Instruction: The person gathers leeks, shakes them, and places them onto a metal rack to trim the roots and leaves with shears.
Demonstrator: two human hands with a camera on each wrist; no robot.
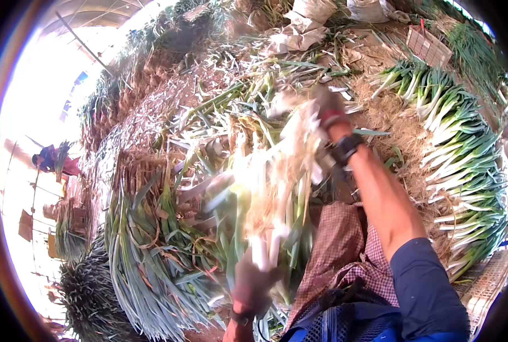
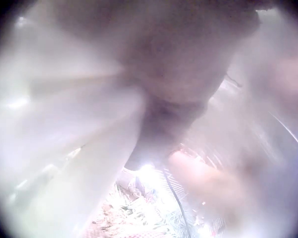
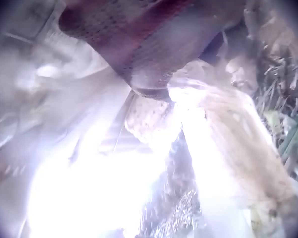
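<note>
In the head view my gloved left hand (image 1: pixel 257 285) grips leeks by their white stalks (image 1: pixel 265 251), roots pointing away from me. The left wrist view shows the dark glove (image 2: pixel 163 54) wrapped round these pale stalks (image 2: pixel 84 129). Farther forward, my gloved right hand (image 1: pixel 329 108), blurred by motion, holds pale outer leek leaves (image 1: pixel 302 128). Up close in the right wrist view, a pale, limp leaf (image 3: pixel 238 134) hangs from beneath the maroon glove (image 3: pixel 139 44). Glare washes out part of that view.
A pile of untrimmed leeks (image 1: pixel 157 268) lies at the left. Leeks with white stalks form a long row (image 1: pixel 453 154) on the right. Leaf scraps (image 1: pixel 225 114) cover the ground ahead. A plastic crate (image 1: pixel 429 45) and white sacks (image 1: pixel 305 23) stand at the back.
</note>
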